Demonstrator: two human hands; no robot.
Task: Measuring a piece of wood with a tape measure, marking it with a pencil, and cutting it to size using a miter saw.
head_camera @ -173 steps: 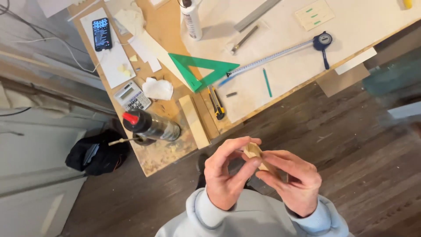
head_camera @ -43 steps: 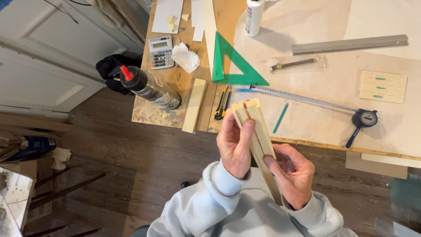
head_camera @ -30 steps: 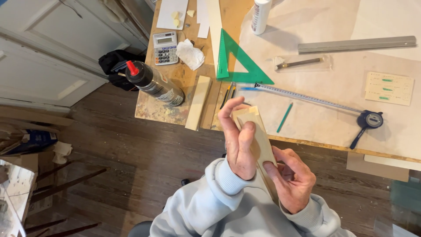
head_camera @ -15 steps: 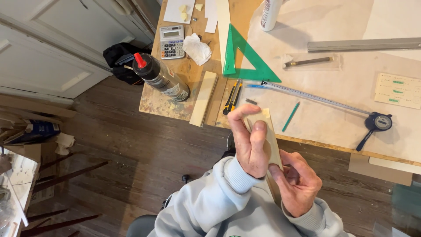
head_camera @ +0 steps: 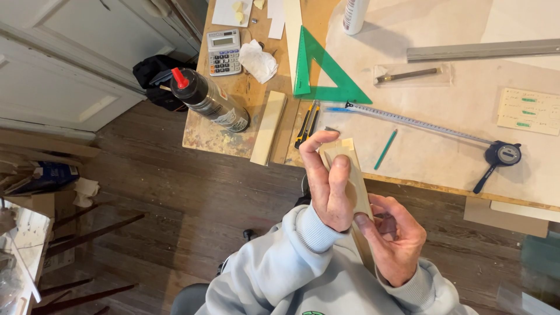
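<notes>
Both my hands hold a long pale wooden strip point(head_camera: 354, 186) upright in front of my chest, above the floor near the table's front edge. My left hand point(head_camera: 326, 181) wraps the strip's upper part, fingers curled over its top end. My right hand point(head_camera: 396, 239) pinches the strip lower down from the right. The strip's lower end is hidden behind my right hand and grey sleeve.
On the worktable point(head_camera: 233, 125) lie a second wooden strip point(head_camera: 268, 127), a dark bottle with a red cap point(head_camera: 207, 99), a calculator point(head_camera: 224, 51), crumpled tissue point(head_camera: 258, 60), a green set square point(head_camera: 324, 76), a utility knife point(head_camera: 307, 122), a green pencil point(head_camera: 385, 149), a caliper point(head_camera: 431, 129) and a metal ruler point(head_camera: 484, 50).
The view has shifted closer to the table. My left hand has slid up over the strip's top end while my right hand keeps its pinch lower down.
</notes>
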